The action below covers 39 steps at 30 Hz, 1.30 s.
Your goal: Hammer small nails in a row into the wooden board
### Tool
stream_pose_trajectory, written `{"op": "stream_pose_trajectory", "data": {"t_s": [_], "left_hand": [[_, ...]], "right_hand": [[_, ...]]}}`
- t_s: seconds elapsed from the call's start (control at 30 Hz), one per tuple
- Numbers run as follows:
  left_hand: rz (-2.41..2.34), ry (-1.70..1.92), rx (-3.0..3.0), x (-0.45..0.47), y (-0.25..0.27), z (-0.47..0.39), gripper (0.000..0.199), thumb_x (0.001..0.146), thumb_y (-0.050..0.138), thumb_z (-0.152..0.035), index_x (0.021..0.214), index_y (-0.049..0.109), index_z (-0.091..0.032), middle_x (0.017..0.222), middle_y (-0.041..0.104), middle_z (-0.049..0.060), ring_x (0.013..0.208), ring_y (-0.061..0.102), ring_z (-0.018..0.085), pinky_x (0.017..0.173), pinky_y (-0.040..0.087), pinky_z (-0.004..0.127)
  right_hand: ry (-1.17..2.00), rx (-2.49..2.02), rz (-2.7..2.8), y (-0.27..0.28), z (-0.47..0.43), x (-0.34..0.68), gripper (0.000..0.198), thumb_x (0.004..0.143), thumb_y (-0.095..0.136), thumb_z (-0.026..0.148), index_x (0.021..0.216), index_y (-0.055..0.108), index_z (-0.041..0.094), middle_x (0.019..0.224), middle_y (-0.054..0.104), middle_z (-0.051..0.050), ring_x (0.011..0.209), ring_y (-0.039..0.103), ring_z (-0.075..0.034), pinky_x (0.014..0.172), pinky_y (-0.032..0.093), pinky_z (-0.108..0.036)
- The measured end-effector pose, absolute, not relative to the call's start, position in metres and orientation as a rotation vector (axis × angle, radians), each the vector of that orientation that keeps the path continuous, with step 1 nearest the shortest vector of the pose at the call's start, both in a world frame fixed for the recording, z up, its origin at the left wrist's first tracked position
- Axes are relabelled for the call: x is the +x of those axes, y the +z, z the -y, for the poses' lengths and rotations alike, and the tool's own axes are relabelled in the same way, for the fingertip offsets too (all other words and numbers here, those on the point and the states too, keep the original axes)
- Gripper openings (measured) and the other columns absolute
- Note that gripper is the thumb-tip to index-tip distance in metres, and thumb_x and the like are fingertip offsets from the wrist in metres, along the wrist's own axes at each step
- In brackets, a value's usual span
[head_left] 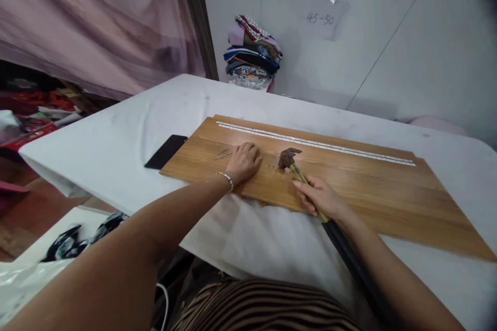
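A wooden board [373, 191] lies across the table. My left hand [245, 159] rests palm down on it, fingers on the surface with gaps between them. Beside that hand, to its left, lie several loose nails [222, 155]. My right hand [316, 192] is closed around the yellowish upper part of a claw hammer's handle; the black lower grip runs back under the forearm. The rusty hammer head [286, 158] is at or just above the board, right of my left hand. Small dark marks [271, 166], perhaps nail heads, show between the left hand and the hammer head.
Two pale measuring strips [310, 141] run along the board's far side. A black flat object [166, 151] lies at the board's left end. The white-covered table [112, 134] extends left. Folded clothes [254, 57] are stacked against the wall behind. A pink curtain [101, 15] hangs at left.
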<state>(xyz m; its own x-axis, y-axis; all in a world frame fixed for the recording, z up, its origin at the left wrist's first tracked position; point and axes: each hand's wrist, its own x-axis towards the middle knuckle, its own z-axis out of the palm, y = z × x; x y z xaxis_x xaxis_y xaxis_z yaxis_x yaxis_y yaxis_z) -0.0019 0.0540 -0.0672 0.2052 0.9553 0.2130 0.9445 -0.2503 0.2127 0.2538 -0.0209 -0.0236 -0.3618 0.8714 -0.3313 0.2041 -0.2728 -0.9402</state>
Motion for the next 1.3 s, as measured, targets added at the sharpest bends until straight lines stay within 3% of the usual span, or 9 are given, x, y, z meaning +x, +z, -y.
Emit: {"op": "stream_pose_trajectory", "data": {"t_s": [1.3], "left_hand": [[-1.904,0.461,2.391,-0.0014,-0.0634,-0.0524,0.025,0.101,0.051,-0.034,0.115,0.068,-0.024,0.136,0.065,0.011,0.132,0.054,0.03,0.113,0.04,0.047]], "right_hand": [[1.699,-1.347,1.484,-0.0245,0.0202,0.2545,0.046,0.079,0.07,0.063,0.073,0.043,0.026,0.049,0.046,0.01,0.032,0.038,-0.006,0.032,0.029,-0.02]]}}
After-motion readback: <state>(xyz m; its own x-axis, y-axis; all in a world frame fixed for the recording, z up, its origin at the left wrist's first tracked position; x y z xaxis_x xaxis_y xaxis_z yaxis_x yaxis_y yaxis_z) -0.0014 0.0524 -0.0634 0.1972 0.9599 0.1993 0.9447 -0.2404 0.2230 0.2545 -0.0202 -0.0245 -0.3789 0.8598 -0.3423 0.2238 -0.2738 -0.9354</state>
